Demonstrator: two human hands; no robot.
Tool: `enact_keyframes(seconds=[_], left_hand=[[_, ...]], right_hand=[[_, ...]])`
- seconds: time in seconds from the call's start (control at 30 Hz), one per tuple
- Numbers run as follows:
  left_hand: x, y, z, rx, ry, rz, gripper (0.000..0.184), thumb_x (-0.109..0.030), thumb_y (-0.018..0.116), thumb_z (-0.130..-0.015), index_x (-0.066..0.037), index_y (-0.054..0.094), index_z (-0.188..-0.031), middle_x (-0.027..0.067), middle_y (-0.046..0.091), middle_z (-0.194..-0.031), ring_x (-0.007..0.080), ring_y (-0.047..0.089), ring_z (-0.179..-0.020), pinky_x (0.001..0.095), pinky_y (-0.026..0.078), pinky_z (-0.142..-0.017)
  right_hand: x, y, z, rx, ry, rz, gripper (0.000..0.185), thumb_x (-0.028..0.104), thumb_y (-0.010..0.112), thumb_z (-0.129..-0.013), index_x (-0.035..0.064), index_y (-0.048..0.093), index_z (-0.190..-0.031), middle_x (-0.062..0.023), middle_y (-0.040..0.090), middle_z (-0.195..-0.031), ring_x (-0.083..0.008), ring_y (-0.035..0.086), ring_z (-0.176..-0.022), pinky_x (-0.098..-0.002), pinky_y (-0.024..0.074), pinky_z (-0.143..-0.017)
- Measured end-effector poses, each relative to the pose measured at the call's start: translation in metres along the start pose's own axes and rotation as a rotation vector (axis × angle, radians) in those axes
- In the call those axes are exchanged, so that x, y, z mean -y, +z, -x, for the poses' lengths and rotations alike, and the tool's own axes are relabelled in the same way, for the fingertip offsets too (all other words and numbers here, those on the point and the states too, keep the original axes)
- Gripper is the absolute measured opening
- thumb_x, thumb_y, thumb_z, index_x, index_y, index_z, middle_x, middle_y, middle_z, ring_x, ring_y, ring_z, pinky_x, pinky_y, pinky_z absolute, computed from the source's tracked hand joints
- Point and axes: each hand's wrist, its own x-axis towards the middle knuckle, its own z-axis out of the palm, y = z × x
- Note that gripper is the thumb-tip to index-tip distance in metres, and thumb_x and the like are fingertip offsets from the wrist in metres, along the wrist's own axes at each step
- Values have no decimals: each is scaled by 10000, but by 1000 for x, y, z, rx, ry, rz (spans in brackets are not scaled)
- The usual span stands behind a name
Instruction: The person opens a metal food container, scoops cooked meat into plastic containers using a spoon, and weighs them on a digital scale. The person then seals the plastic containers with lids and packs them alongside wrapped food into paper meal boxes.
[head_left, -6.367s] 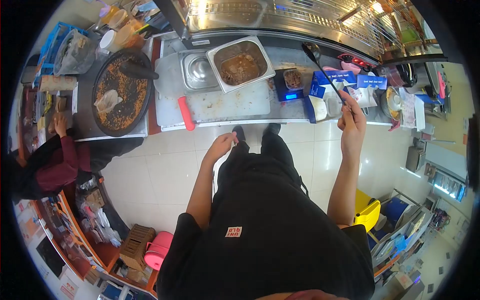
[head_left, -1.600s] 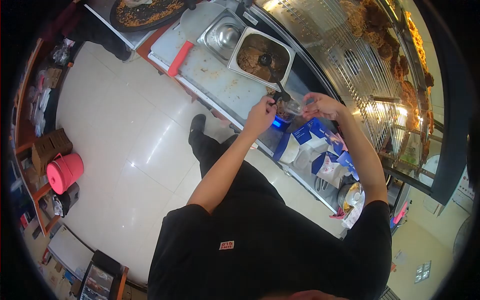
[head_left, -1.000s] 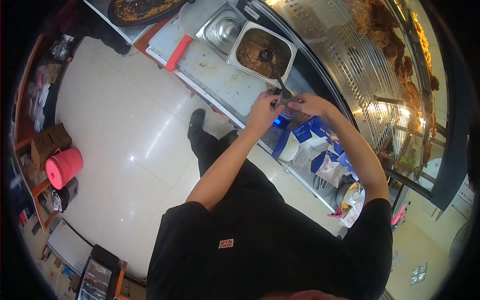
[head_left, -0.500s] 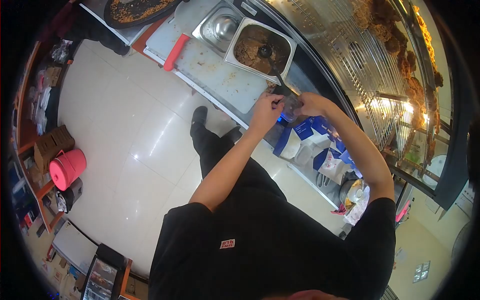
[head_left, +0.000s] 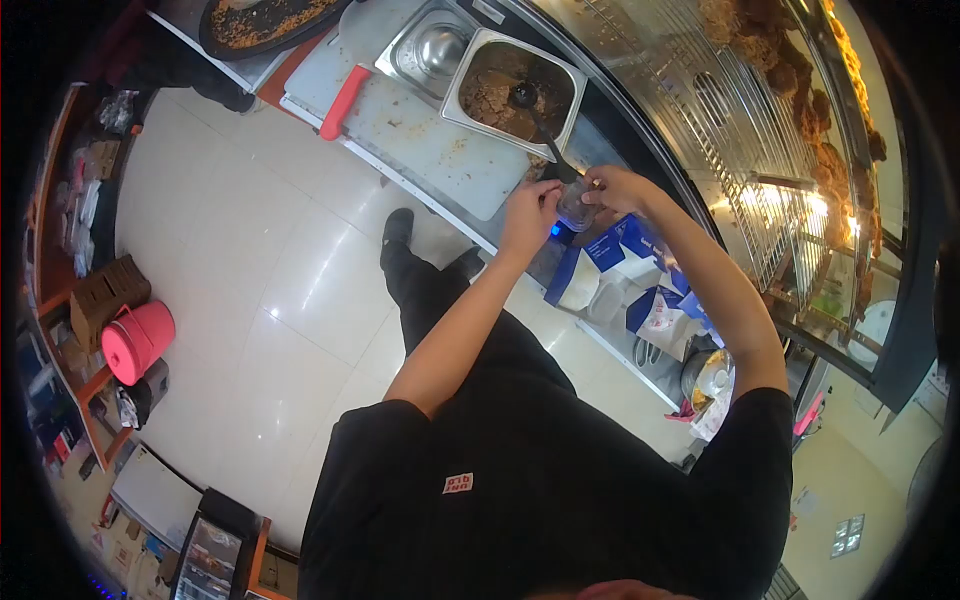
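Note:
Between my two hands is a small clear plastic container, above the counter. The fingers of my right hand are closed on its right rim. My left hand pinches at its left side, thumb and fingertips together; its exact contact is hard to see. Just beyond the container stands a steel pan with brown sauce in it. A black ladle rests in the pan, its handle reaching toward my hands. Near my left wrist, a small blue light glows beneath the container.
A white cutting board with crumbs and a red-handled tool lies left of the pan. Blue-and-white paper boxes crowd the counter at right. A glass display case with fried food borders the far side. Another person's dark-clothed leg shows upper left.
My right hand has shifted slightly up and left, showing more of the clear container. My left hand stays beside it. The whole view has tilted a little.

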Motion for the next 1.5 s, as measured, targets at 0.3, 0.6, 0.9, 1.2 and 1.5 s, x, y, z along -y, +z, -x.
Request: enact_keyframes(seconds=[0.3,0.6,0.9,1.2,1.5], left_hand=[[-50,-20,7,114,-570,798,346,-140,580,-988,21,540,-1291,99,669,-1010,159,657,-858,321,613,-744],[-151,-63,38,227,-527,825,407,-219,557,-1013,-24,474,-1361,75,584,-1156,164,610,-1039,359,589,-865],[-213,-73,38,303,-80,409,484,-347,337,-1088,25,542,-1321,121,590,-1280,194,558,-1168,298,387,-1034],[-147,-21,115,645,-379,482,504,-365,296,-1091,-14,467,-1409,131,534,-1344,213,552,-1194,334,430,-1022],[-100,12,126,686,-118,9,469,-154,591,-966,-68,414,-1391,125,507,-1165,181,556,-946,295,511,-758]], right_hand=[[16,-13,41,-12,-143,-250,228,212,721,-909,78,553,-985,-53,617,-868,-122,618,-707,-257,492,-598],[28,-23,129,64,-503,-355,234,270,706,-924,125,525,-963,63,561,-786,-24,479,-699,-195,391,-595],[35,22,209,-268,-657,-517,223,264,627,-985,97,535,-1101,56,562,-825,-20,465,-743,-195,380,-642],[-60,173,218,-676,-484,-1133,318,195,623,-980,61,514,-1248,-12,596,-1042,-83,542,-953,-254,426,-840],[-272,196,236,-1431,23,-955,486,147,720,-888,20,499,-1302,-86,651,-1040,-164,618,-919,-290,497,-810]])
